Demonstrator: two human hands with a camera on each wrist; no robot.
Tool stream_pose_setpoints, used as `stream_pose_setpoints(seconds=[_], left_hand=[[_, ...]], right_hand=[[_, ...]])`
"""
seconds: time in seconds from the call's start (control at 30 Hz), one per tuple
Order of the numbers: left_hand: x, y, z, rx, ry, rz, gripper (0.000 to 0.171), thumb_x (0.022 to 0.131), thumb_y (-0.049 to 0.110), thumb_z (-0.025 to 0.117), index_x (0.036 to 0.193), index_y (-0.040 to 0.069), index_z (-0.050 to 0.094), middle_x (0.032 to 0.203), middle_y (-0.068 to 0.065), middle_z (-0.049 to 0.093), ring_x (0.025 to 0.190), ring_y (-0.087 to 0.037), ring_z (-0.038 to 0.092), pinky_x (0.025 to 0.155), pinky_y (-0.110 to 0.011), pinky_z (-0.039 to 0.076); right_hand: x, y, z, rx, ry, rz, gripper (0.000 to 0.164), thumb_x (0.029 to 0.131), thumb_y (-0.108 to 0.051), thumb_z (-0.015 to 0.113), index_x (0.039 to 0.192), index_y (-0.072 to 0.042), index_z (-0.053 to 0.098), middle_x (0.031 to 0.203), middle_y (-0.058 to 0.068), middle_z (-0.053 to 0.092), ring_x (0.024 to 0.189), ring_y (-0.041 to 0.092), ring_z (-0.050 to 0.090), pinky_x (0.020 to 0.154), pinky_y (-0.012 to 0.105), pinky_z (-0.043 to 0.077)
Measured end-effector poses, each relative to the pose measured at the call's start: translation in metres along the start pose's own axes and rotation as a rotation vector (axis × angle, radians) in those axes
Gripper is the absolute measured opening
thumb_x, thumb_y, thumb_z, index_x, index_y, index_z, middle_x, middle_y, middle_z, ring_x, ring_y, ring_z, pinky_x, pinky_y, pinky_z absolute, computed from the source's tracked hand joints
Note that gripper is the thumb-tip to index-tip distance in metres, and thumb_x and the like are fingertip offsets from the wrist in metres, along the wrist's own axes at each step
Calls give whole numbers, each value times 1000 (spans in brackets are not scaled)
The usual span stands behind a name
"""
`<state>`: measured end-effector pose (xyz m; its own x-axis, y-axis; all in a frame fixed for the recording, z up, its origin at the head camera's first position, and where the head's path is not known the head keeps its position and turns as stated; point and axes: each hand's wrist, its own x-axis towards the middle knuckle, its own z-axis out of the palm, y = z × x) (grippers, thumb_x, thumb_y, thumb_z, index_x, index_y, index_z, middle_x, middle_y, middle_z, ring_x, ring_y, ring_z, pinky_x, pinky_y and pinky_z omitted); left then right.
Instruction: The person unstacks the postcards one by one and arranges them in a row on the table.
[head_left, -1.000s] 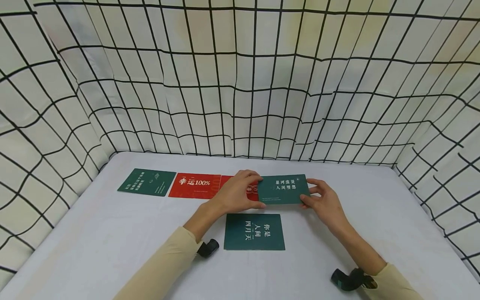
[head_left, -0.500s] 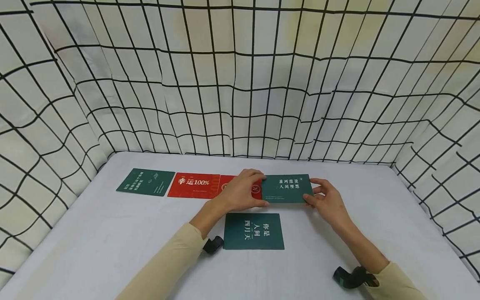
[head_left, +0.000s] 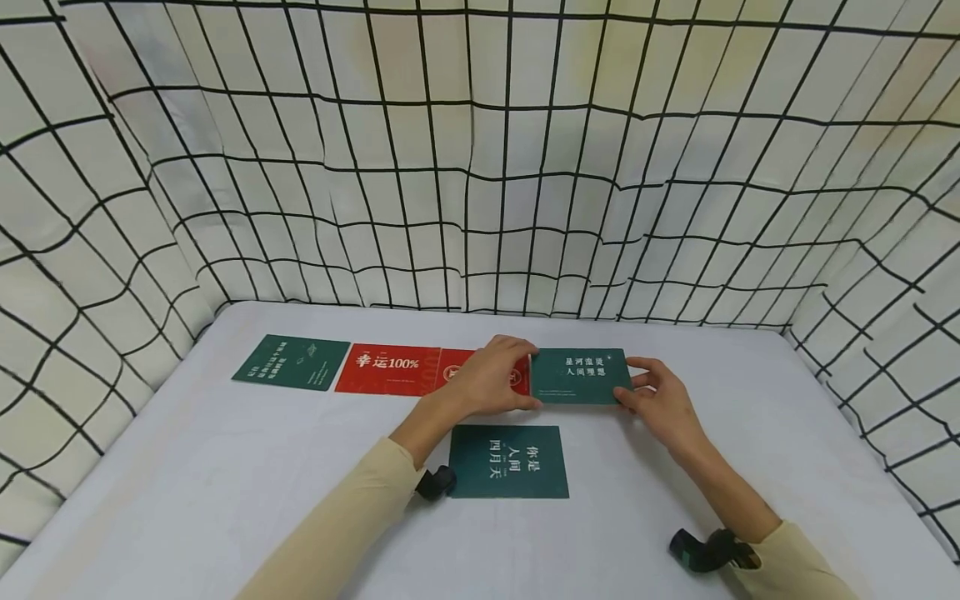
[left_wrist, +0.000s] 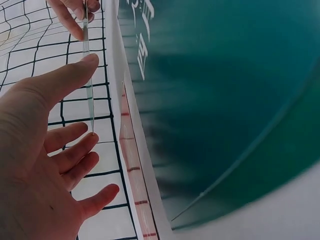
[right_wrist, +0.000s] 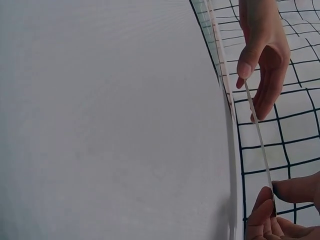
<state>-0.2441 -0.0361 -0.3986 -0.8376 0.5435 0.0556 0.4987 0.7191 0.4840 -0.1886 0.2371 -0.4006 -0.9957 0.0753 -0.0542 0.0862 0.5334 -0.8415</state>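
Both hands hold a green card with white lettering at the right end of a row of cards. At its left edge, my left hand spans the short side between thumb and fingertips. My right hand pinches the right edge. In both wrist views this card shows edge-on as a thin strip. Beneath the left hand lies a red card, partly hidden. Nearer the person is another green card, its lettering turned sideways; it fills much of the left wrist view.
Further left in the row are a red card and a green card. A white cloth covers the table. Black netting over white sheeting encloses the back and sides.
The held green card has shifted a little to the right, with both hands moving along with it. More of the red card under the left hand shows now.
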Motion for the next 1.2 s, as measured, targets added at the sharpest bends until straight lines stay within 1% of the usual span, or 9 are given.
stream_pose_setpoints(seconds=[0.23, 0.53, 0.8, 0.9, 1.07, 1.2], left_hand=[[3, 1, -1, 23, -12, -14, 87, 79, 40, 88, 154, 15, 50, 157, -7, 52, 151, -26, 40, 122, -52, 42], [10, 1, 3, 43, -23, -36, 88, 80, 42, 88, 154, 14, 48, 157, -7, 52, 151, -26, 40, 123, -52, 41], [12, -2, 3, 50, -48, -52, 90, 81, 40, 87, 156, 14, 46, 159, -7, 51, 151, -26, 40, 124, -52, 39], [12, -2, 4, 57, -52, -56, 90, 81, 40, 87, 157, 14, 45, 159, -7, 51, 151, -27, 40, 127, -55, 34], [13, -2, 4, 72, -52, -48, 90, 81, 41, 87, 156, 14, 46, 159, -7, 52, 153, -27, 40, 132, -58, 20], [15, -3, 4, 69, -64, -49, 90, 81, 41, 87, 157, 14, 46, 159, -7, 52, 154, -27, 39, 133, -55, 17]], right_hand=[[2, 1, 0, -60, 7, -15, 62, 97, -8, 70, 152, 3, 43, 114, 22, 65, 87, 15, 62, 66, 19, 50], [6, 6, -1, -40, -9, 19, 60, 98, -9, 69, 151, 4, 44, 119, 23, 65, 91, 14, 63, 67, 20, 53], [9, 6, 0, -52, -41, 38, 61, 100, -16, 68, 151, 5, 44, 129, 27, 62, 96, 21, 66, 69, 22, 53], [9, 6, 0, -63, -56, 42, 61, 100, -18, 67, 151, 6, 44, 132, 28, 59, 101, 24, 65, 71, 22, 54], [9, 6, 0, -83, -67, 43, 61, 100, -18, 66, 150, 8, 44, 133, 28, 57, 109, 29, 62, 74, 20, 54], [9, 7, 1, -93, -74, 44, 60, 100, -17, 66, 150, 8, 45, 133, 26, 56, 113, 32, 59, 75, 17, 53]])
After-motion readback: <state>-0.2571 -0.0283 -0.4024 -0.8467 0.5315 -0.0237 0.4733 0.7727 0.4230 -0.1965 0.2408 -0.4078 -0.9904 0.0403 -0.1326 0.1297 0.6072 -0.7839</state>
